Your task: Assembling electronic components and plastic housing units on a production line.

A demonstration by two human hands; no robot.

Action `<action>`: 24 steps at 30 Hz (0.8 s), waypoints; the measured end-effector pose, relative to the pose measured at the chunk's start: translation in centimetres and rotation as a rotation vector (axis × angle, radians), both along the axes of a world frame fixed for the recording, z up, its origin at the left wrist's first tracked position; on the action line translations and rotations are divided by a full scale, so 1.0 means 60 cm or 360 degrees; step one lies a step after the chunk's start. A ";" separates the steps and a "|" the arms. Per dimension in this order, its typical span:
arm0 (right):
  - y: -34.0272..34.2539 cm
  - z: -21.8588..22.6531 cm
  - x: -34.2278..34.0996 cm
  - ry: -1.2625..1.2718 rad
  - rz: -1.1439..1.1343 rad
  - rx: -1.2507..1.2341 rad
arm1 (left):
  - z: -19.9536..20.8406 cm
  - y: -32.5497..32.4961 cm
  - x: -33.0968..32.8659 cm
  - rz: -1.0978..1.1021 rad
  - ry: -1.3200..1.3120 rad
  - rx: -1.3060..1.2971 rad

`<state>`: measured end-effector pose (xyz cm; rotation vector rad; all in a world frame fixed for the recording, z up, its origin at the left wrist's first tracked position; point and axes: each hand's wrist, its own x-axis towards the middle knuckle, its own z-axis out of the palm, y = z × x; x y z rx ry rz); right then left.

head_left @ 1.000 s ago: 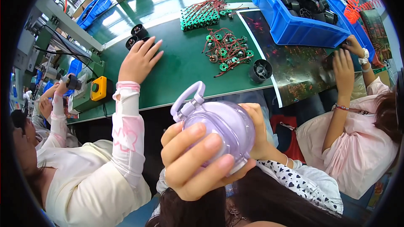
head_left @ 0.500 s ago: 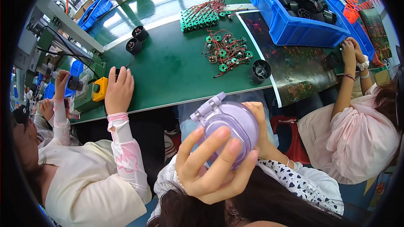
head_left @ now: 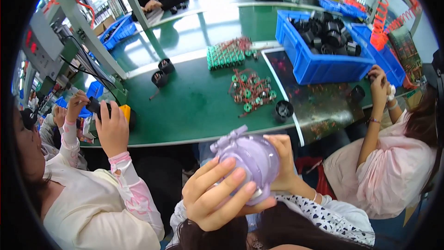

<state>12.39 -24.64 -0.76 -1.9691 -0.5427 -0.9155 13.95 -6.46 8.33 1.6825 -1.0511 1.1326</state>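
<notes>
In front of me, at the near side of the bench, a lavender cup with a lid and a hinged strap shows its top to the view. My left hand has its fingers bent over the near left side of the lid. On the cup's far right side my right hand is wrapped round the body; part of its fingers is hidden by the cup. Beyond it on the green bench lie a pile of small round green boards with red wires and a black fan housing.
A block of green parts with red wires and two black housings lie farther back. A blue bin holds several black housings. Co-workers sit close on both sides; the left one holds a black part near a yellow button box.
The view has tilted up, bringing people across the bench into sight. The cup stays in both my hands, slightly tipped. The left co-worker's hand has moved from the button box to a black part.
</notes>
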 end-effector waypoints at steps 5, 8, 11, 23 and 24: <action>-0.009 0.041 0.014 -0.0073 0.0010 -0.0132 | -0.020 0.011 0.027 -0.0252 -0.0107 -0.0283; -0.005 0.090 0.032 -0.0155 0.0092 -0.0281 | -0.062 -0.002 0.030 -0.0326 -0.0297 -0.0701; -0.013 0.185 0.093 -0.0310 0.0198 -0.0262 | -0.056 -0.003 0.047 -0.0293 -0.0160 -0.0697; -0.026 0.731 0.415 -0.0742 0.0123 0.0565 | -0.177 -0.006 0.190 0.0730 0.0737 0.0263; -0.034 0.743 0.439 -0.0753 0.0096 0.0555 | -0.187 -0.015 0.197 0.0829 0.0751 0.0356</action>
